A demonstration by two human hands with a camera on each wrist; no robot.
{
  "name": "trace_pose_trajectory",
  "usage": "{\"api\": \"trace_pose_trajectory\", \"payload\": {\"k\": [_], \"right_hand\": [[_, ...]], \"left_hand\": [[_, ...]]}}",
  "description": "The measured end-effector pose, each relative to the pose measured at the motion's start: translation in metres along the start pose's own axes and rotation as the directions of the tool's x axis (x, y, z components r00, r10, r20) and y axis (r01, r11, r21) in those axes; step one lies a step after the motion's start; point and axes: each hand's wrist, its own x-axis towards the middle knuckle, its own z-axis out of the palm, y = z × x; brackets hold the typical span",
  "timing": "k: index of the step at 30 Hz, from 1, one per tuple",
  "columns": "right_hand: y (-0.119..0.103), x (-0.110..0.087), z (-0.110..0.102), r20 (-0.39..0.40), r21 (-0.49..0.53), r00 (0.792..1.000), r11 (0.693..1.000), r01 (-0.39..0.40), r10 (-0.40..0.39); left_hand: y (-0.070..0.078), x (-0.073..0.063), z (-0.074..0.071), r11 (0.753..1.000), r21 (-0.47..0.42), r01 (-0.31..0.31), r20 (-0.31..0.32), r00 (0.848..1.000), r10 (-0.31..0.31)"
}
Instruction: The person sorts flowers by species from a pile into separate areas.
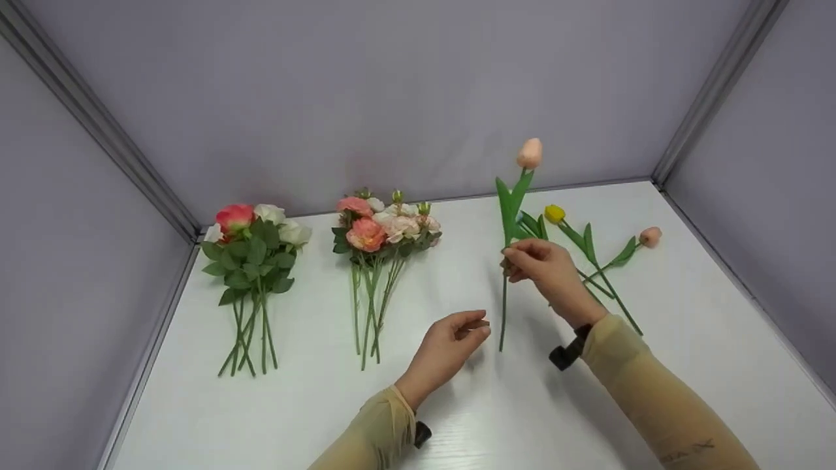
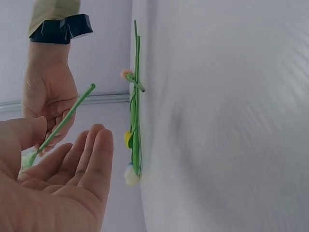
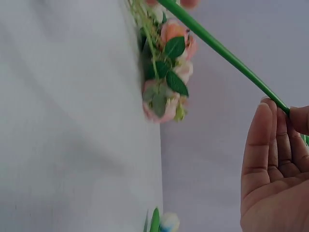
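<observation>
My right hand pinches the green stem of a pink tulip between thumb and fingers, below its leaves. The tulip is held up off the white table, bloom away from me and the bare stem end towards me. In the right wrist view the stem slants up to the left from the pinching fingertips. My left hand hovers just left of the lower stem, holding nothing. Its fingers look nearly straight in the left wrist view, thumb apart.
On the table's right lie a yellow tulip, another pink tulip and a pale bluish-white one. Pink and peach flowers lie in the middle, and red and white roses at left. Grey panels enclose the table.
</observation>
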Motion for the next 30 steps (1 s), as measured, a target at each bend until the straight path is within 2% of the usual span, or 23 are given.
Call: {"api": "trace_pose_trajectory", "payload": {"k": [2, 6, 14, 18, 24, 30], "right_hand": [[-0.003, -0.005, 0.013, 0.023, 0.043, 1.000, 0.999, 0.017, -0.018], [-0.005, -0.013, 0.031, 0.058, 0.058, 0.998, 0.998, 0.029, -0.032], [-0.002, -0.018, 0.046, 0.078, 0.052, 0.997, 0.999, 0.013, -0.017], [0.002, -0.018, 0.051, 0.085, 0.066, 0.996, 0.998, 0.005, -0.011], [0.003, -0.020, 0.055, 0.080, 0.119, 0.997, 0.993, -0.019, 0.009], [0.001, -0.023, 0.059, 0.089, 0.192, 0.994, 0.979, -0.075, 0.059]], "left_hand": [[-0.003, -0.002, -0.001, 0.997, -0.078, 0.006, 0.003, 1.000, -0.005], [-0.006, -0.007, -0.004, 0.983, -0.183, -0.010, 0.006, 1.000, 0.011], [-0.011, -0.011, -0.004, 0.967, -0.255, 0.023, 0.003, 1.000, -0.023], [-0.014, -0.011, -0.002, 0.964, -0.264, 0.035, -0.008, 0.999, -0.038], [-0.014, -0.011, 0.001, 0.956, -0.289, 0.048, -0.006, 0.999, -0.052], [-0.014, -0.010, 0.002, 0.949, -0.312, 0.051, -0.022, 0.998, -0.060]]}}
